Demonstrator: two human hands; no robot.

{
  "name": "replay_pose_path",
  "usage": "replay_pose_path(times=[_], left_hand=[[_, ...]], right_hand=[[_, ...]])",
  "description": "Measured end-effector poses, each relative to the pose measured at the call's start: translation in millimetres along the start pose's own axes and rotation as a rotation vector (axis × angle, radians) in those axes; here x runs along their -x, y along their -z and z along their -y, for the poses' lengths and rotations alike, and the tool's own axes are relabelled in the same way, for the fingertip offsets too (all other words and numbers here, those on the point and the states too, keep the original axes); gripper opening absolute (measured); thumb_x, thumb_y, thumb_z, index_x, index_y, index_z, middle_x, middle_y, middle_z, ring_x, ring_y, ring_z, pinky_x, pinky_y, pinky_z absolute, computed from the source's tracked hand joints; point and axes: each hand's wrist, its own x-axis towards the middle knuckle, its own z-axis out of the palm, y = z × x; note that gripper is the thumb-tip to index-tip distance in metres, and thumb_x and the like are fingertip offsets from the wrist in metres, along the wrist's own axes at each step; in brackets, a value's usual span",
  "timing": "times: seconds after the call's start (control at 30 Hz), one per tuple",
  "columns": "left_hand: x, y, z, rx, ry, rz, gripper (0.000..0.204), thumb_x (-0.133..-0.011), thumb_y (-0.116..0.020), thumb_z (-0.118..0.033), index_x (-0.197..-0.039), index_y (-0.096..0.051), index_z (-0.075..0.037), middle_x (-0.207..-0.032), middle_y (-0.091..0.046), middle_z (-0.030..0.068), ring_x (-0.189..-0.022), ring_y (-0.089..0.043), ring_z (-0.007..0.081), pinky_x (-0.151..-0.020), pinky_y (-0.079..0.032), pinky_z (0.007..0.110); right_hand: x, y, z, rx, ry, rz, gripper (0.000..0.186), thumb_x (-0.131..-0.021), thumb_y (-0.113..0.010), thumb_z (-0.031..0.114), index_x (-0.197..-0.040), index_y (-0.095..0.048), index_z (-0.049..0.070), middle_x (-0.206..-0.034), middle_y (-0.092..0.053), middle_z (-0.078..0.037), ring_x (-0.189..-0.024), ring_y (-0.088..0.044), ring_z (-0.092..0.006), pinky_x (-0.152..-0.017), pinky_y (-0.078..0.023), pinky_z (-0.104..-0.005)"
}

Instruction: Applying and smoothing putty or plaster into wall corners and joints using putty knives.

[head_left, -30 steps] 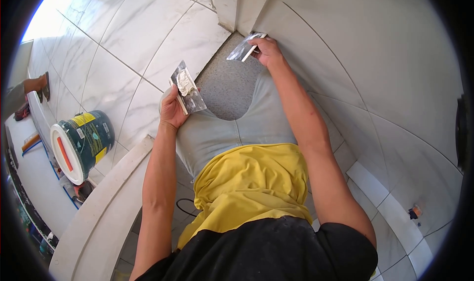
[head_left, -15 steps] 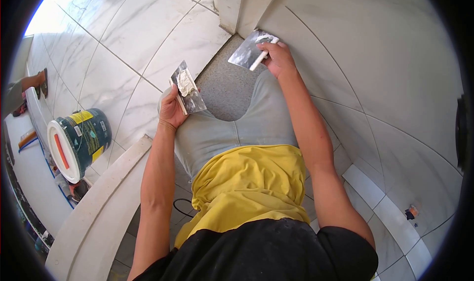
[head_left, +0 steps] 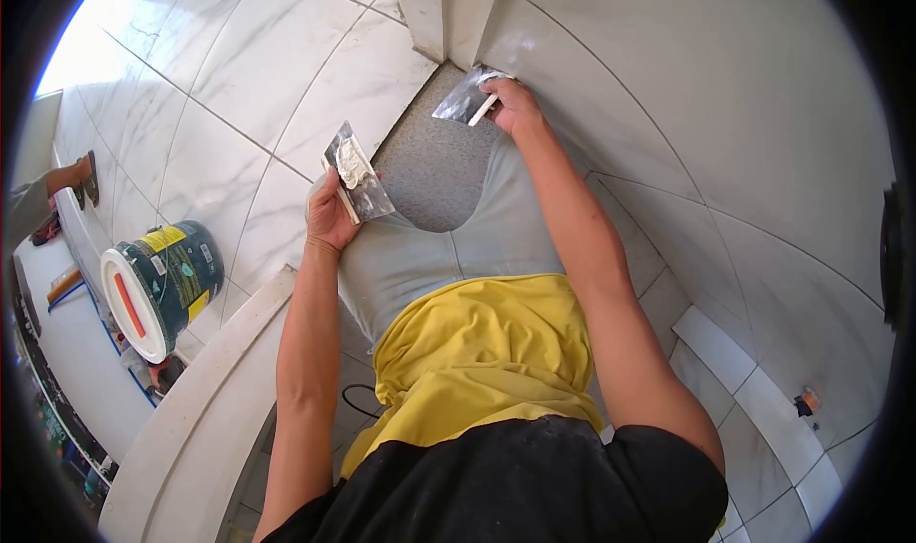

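My left hand is closed round the handle of a metal scraper blade, with a thick smear of white paste on it, held over my left thigh. Higher up, my right hand grips a second wide scraper by its pale handle; white traces mark its blade. This blade is at the upper end of a grey speckled floor strip, close to a white door frame and the tiled wall. Whether it touches them I cannot tell.
Marbled tiles border the strip on the left. A dark green bucket with white lid stands at left, near a curved white panel edge. Another person's sandaled foot shows at far left. A black cable lies beside my waist.
My right hand and its scraper shifted down and right half a second ago, turning the blade, and are now back up and left by the frame. My left hand has barely moved.
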Motion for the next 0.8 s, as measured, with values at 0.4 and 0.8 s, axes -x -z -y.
replay_pose_path(times=[0.4,0.8], left_hand=[[4,0,-3,0.009,-0.024,0.042,0.039,-0.099,-0.037,-0.03,-0.128,-0.046,-0.006,-0.121,-0.057,0.0149,-0.114,-0.053,0.0346,-0.098,-0.042,0.051],[3,0,-2,0.002,-0.023,0.064,0.04,-0.098,-0.04,-0.029,-0.13,-0.045,-0.007,-0.124,-0.056,0.013,-0.116,-0.052,0.0338,-0.102,-0.039,0.049]], right_hand=[[51,-24,25,-0.071,0.077,0.112,0.035,-0.07,-0.06,-0.009,-0.104,-0.054,0.0,-0.098,-0.057,-0.013,-0.089,-0.058,-0.0277,-0.081,-0.051,-0.0434],[84,-33,47,-0.039,0.151,0.203,0.03,-0.071,-0.062,-0.008,-0.099,-0.055,0.0,-0.095,-0.056,-0.011,-0.086,-0.057,-0.024,-0.077,-0.05,-0.0406]])
